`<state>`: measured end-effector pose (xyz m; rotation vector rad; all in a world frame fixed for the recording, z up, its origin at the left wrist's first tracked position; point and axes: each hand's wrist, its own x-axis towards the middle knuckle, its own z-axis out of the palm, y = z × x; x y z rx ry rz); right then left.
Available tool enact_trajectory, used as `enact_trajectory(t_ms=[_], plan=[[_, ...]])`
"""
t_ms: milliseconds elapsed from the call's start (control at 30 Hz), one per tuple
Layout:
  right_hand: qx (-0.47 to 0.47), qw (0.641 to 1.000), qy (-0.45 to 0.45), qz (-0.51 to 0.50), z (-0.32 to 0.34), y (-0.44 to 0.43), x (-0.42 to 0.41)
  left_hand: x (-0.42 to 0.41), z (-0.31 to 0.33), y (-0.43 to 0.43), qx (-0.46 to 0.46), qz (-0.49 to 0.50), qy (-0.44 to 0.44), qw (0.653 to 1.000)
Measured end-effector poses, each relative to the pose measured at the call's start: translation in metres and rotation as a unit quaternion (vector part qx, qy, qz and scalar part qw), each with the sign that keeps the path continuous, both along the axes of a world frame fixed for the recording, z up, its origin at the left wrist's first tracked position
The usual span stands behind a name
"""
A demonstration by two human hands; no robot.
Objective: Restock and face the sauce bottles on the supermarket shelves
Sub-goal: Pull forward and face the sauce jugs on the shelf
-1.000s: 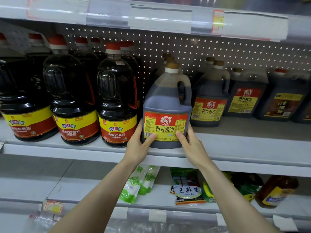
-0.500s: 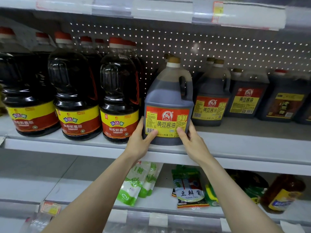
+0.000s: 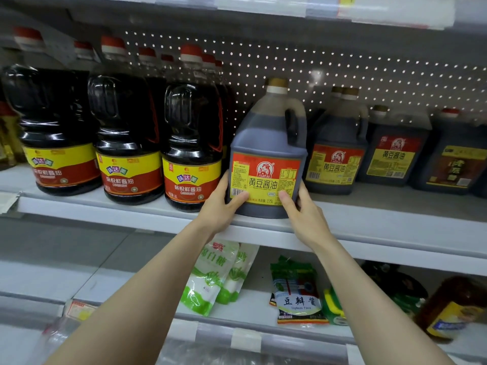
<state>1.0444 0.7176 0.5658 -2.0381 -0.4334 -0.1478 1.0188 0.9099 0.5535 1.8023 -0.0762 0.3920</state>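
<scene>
Gripping a dark plastic soy sauce jug with a tan cap and a red and yellow label [image 3: 266, 143] from both sides, low down. Curling the left hand [image 3: 218, 206] round the jug's lower left edge, thumb lying across the label's bottom left corner, fingers going out of sight behind. Curling the right hand [image 3: 303, 214] round the lower right edge, thumb pressing on the label's bottom right corner. Standing upright between the two hands at the front lip of the white metal shelf [image 3: 395, 222], label facing out, handle turned to the right. Sitting just beside a round dark bottle with a red cap [image 3: 192, 154] on the left and a matching tan-capped jug [image 3: 337, 154] set farther back on the right.
</scene>
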Motion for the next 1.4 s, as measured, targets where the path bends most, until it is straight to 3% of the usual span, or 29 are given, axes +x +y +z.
enact_trajectory(t_ms=[700,867,1167,1400], plan=[[0.003,1.000,0.014,-0.010,0.002,0.003,0.000,-0.006,0.003,-0.004,0.014,0.023,0.013,1.000],[0.057,0.998,0.011,-0.004,0.006,0.005,-0.010,-0.017,0.015,-0.008,-0.015,0.035,0.021,0.999],[0.095,0.995,-0.002,0.003,0.006,0.010,-0.079,-0.095,0.015,-0.003,-0.013,0.057,0.031,0.998],[0.094,0.991,0.074,0.063,-0.050,0.047,-0.141,-0.185,-0.051,0.028,-0.058,0.122,0.106,0.985]])
